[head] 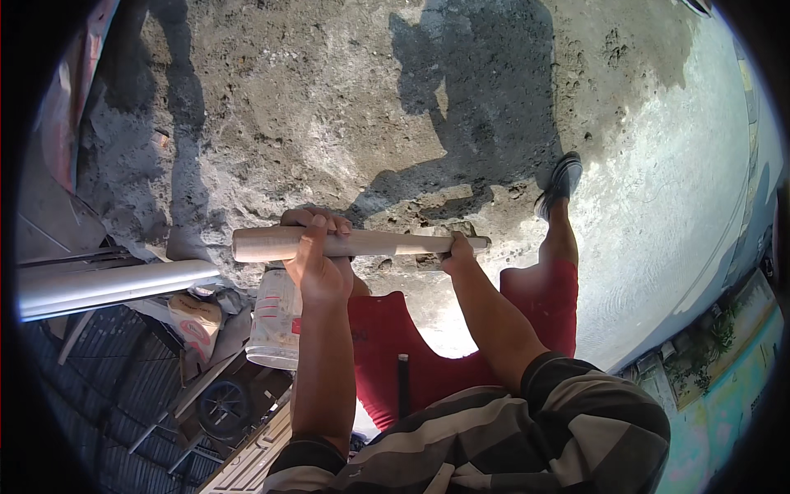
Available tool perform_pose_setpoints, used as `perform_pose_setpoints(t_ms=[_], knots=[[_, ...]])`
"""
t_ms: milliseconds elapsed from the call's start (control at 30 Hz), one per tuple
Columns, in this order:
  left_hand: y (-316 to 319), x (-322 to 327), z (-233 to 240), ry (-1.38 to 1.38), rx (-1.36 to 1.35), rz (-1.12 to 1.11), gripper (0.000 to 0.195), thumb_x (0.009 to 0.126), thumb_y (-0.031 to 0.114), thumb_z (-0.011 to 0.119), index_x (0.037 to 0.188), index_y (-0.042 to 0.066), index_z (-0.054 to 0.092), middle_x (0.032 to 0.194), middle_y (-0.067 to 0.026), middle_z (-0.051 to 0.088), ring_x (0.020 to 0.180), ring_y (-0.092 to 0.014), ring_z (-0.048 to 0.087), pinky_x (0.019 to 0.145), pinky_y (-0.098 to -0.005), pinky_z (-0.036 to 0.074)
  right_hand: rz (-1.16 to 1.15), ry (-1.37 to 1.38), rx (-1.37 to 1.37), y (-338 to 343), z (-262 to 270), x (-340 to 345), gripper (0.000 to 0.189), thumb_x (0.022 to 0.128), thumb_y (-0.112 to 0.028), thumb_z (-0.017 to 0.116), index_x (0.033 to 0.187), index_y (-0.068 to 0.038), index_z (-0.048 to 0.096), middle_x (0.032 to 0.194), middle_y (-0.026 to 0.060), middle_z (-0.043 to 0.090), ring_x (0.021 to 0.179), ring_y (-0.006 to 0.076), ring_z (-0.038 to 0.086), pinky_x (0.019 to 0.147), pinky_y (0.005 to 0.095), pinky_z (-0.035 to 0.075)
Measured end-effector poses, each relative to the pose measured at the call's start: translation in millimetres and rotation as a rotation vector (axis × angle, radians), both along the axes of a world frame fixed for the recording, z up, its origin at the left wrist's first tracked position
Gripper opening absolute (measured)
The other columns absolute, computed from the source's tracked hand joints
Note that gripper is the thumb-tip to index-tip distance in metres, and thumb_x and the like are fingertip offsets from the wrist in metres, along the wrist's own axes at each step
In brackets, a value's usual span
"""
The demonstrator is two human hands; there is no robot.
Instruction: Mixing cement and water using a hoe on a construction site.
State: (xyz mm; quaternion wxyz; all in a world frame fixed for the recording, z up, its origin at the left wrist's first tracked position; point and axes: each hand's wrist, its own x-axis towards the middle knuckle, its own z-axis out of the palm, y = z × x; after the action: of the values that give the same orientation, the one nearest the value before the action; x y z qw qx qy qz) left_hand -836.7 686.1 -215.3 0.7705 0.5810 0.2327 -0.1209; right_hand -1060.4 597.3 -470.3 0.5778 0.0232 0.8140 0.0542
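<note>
A pale, bare wooden bat (389,243) lies level across the front of my body, its thick barrel to the left and its slim handle to the right. My left hand (318,259) is wrapped around the barrel, with the thumb on top and the fingers curling over the far side. Around the thin handle, close to the knob, my right hand (460,252) is closed. Part of the wood is hidden under both hands.
Rough, pitted concrete ground (296,123) spreads ahead. By my left forearm stands a whitish plastic bucket (271,321). Farther left are grey pipes (123,287), a printed paper sack (196,321) and a spoked wheel (223,407). My shoe (563,179) rests at right.
</note>
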Motion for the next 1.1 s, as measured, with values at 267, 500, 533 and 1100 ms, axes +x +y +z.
perform_pose_setpoints(t_ms=[267, 500, 533, 1100], knots=[[-124, 25, -74, -0.006, -0.171, -0.05, 0.01, 0.083, 0.007, 0.058, 0.086, 0.008, 0.049, 0.078, -0.007, 0.05, 0.072, -0.02, 0.049, 0.076, -0.0385, 0.043, 0.049, -0.041, -0.265, -171, -81, 35, 0.027, 0.088, -0.015, 0.059, 0.111, -0.005, 0.048, 0.099, 0.0112, 0.055, 0.085, 0.0271, 0.062, 0.068, 0.0391, 0.058], [-63, 104, 79, -0.351, -0.125, 0.005, 0.012, 0.083, 0.016, 0.058, 0.08, 0.008, 0.05, 0.076, -0.004, 0.048, 0.072, -0.018, 0.046, 0.078, -0.0378, 0.041, -0.055, -0.558, -0.282, -157, 58, 180, 0.041, 0.086, -0.009, 0.063, 0.119, 0.003, 0.041, 0.108, 0.0153, 0.05, 0.087, 0.0262, 0.058, 0.072, 0.039, 0.051], [-41, 109, 109, -0.381, 0.02, 0.063, 0.016, 0.084, 0.018, 0.058, 0.078, 0.009, 0.046, 0.073, -0.0035, 0.045, 0.07, -0.018, 0.046, 0.078, -0.0377, 0.042, -0.059, -0.663, -0.245, -144, 87, 189, 0.045, 0.086, -0.007, 0.063, 0.121, 0.003, 0.036, 0.109, 0.0157, 0.049, 0.085, 0.0256, 0.058, 0.071, 0.0383, 0.05], [-98, 0, -76, 0.256, -0.262, 0.625, 0.008, 0.086, 0.013, 0.053, 0.085, 0.007, 0.048, 0.08, -0.0047, 0.048, 0.074, -0.021, 0.046, 0.079, -0.0391, 0.042, 0.387, 0.075, -0.603, -268, -13, 108, 0.056, 0.083, -0.019, 0.066, 0.126, 0.005, 0.039, 0.112, 0.0185, 0.053, 0.093, 0.0287, 0.06, 0.072, 0.0415, 0.053]])
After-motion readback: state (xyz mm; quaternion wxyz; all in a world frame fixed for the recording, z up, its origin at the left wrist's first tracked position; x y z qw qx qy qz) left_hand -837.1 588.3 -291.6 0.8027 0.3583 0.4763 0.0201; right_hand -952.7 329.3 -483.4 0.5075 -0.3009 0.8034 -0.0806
